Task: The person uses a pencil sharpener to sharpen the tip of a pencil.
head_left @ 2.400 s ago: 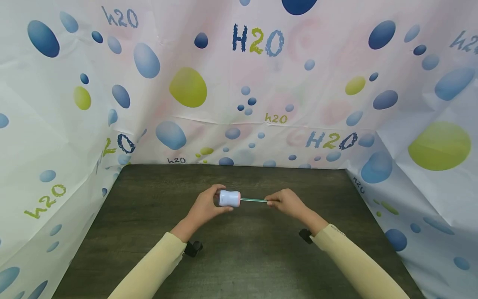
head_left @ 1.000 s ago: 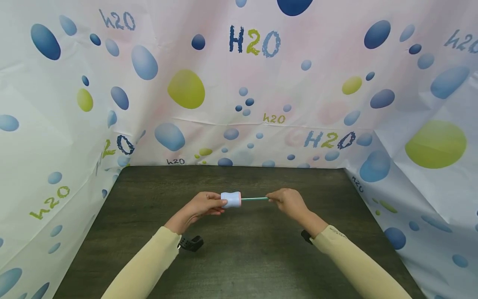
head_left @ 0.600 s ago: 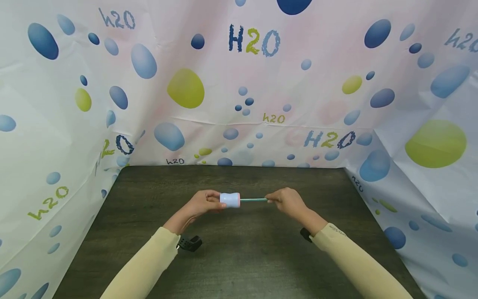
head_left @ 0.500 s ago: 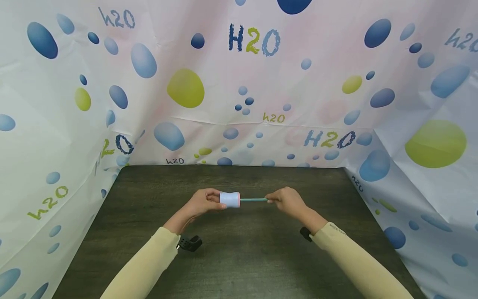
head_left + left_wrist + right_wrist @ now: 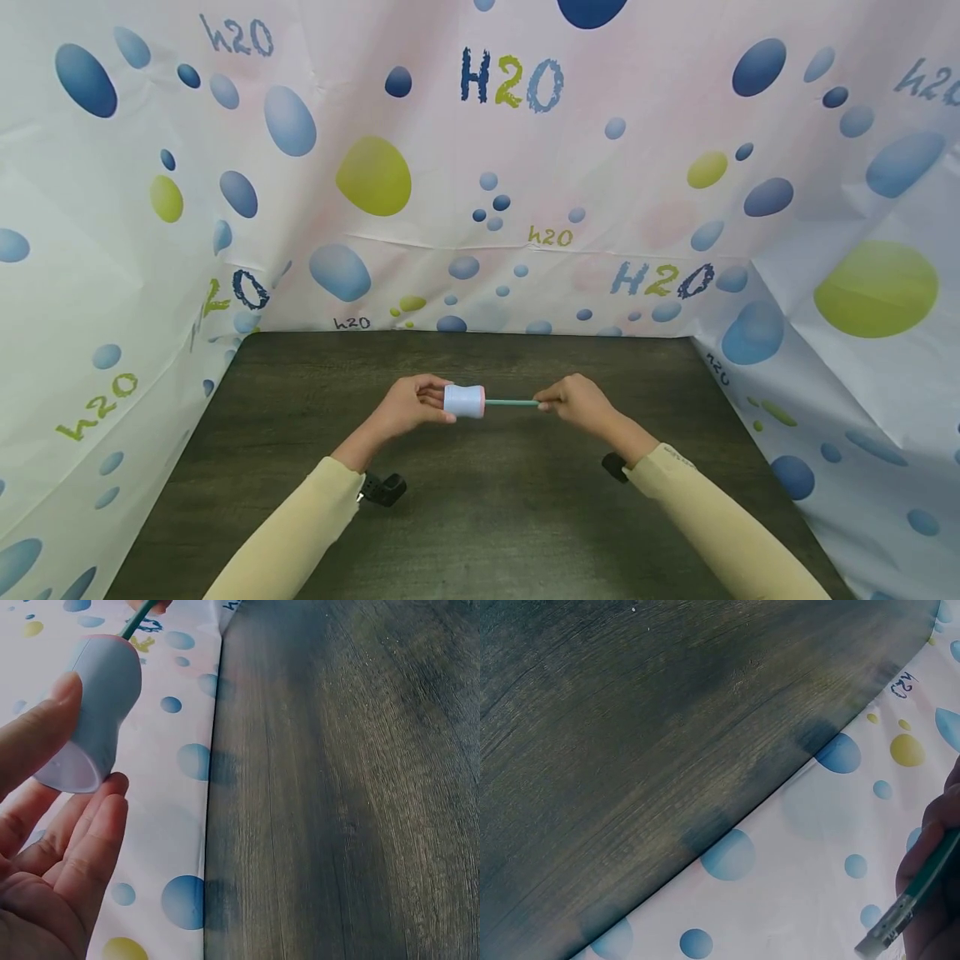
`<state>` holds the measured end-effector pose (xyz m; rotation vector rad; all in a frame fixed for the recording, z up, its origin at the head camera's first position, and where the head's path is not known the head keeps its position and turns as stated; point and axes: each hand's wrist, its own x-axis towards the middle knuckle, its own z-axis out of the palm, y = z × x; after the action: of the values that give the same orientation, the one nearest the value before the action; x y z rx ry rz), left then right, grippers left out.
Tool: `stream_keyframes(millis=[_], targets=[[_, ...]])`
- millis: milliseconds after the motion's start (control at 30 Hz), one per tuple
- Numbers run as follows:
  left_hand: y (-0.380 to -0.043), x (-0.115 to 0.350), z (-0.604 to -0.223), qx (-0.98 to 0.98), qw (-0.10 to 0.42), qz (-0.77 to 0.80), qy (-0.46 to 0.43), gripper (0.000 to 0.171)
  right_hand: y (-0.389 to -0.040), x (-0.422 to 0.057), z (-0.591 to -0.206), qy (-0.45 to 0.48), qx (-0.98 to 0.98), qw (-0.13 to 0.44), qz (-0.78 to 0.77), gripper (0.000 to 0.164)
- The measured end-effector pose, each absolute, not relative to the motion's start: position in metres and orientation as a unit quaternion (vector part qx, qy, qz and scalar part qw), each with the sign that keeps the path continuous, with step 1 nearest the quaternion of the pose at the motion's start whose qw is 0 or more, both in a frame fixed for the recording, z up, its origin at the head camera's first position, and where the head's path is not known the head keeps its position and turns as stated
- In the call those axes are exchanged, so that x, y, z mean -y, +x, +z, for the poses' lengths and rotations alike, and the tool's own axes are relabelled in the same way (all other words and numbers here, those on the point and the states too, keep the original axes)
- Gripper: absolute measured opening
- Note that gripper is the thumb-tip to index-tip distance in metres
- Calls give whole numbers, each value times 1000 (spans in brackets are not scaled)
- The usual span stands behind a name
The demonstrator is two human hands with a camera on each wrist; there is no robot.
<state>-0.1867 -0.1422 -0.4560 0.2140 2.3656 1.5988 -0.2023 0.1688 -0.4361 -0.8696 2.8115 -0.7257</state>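
A light-blue pencil sharpener (image 5: 464, 401) with a pink end lies sideways in the air over the table. My left hand (image 5: 405, 407) holds it by its left end, thumb on one side and fingertips by the base rim, as the left wrist view shows. A green pencil (image 5: 511, 402) runs from the sharpener's pink end to my right hand (image 5: 581, 402), which pinches it near its far end. The pencil's tip is hidden inside the sharpener. In the right wrist view, its metal band and pale eraser (image 5: 870, 948) stick out past the fingers.
Below the hands spreads a dark wood-grain table (image 5: 480, 508). A white sheet (image 5: 480, 292) printed with blue and green drops rises behind the table and along both sides. Black straps with small devices (image 5: 386, 490) sit at both wrists.
My left hand has shifted its hold round the sharpener: fingers spread wide at first, then thumb across its front, now thumb at its lower side. My right hand stays almost still on the pencil.
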Motion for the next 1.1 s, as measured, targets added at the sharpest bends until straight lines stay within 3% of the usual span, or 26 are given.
stream_keyframes(millis=[533, 867, 1100], targets=[[-185, 140, -458, -836, 101, 533, 81, 51, -209, -174, -445, -295, -894, 148, -303, 22], [-184, 137, -464, -827, 88, 547, 99, 50, -206, -168, -444, -262, -933, 52, -242, 25], [-185, 140, -463, -808, 108, 567, 120, 59, -201, -169, -448, -266, -932, 11, -246, 26]])
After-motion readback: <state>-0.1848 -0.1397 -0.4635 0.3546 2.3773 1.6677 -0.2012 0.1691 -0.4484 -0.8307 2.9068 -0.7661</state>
